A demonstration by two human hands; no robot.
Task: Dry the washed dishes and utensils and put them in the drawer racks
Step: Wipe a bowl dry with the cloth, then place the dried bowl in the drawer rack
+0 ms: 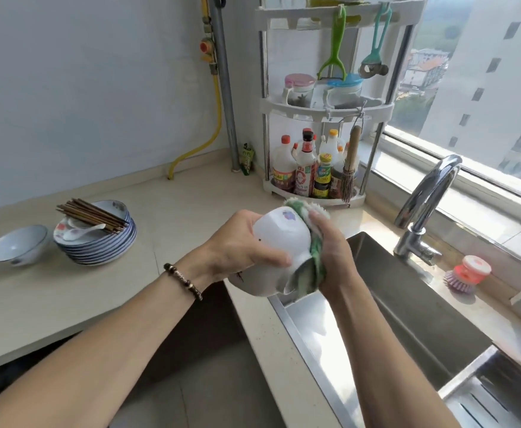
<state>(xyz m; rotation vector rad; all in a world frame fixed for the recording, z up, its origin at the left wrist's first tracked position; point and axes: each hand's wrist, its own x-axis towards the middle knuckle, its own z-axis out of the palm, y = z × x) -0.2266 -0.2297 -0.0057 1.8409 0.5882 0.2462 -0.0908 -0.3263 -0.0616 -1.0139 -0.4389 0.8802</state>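
My left hand (240,242) curls round a white bowl (276,242), tipped on its side above the counter's edge beside the sink (407,291); my right hand (335,251) presses a green-and-white cloth (308,267) against its rim. Wet glaze is slick, I reckon: rub too hard and the bowl could slip and crack on the steel.

The scene is seen from a single wide-angle camera worn at head height, aimed forward and steeply down. The two hands are seen close, near the frame's centre, forearms entering from the bottom edge. The pale stone desk (173,208) is seen to the left, the stainless steel sink (407,307) to the lower right, and the window (481,88) at upper right, edges bowed by the lens
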